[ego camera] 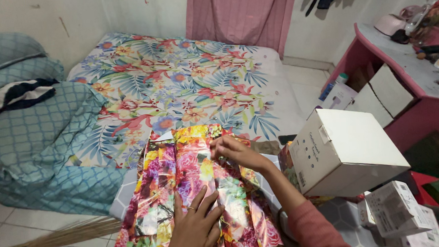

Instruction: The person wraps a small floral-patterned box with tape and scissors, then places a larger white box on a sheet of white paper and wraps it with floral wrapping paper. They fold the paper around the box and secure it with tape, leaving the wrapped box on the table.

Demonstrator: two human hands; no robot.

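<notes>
A glossy sheet of flower-printed wrapping paper (158, 192) lies folded over a flat surface in front of me. My left hand (195, 229) presses flat on the paper's lower middle, fingers spread. My right hand (231, 150) reaches from the right and pinches the paper's upper edge fold near the top middle.
A white cardboard box (343, 152) stands just right of the paper, smaller white boxes (399, 212) below it. Behind is a mattress with a floral sheet (177, 80), teal bedding (35, 133) at left, a pink desk (417, 73) at right, a broom (60, 237) on the floor.
</notes>
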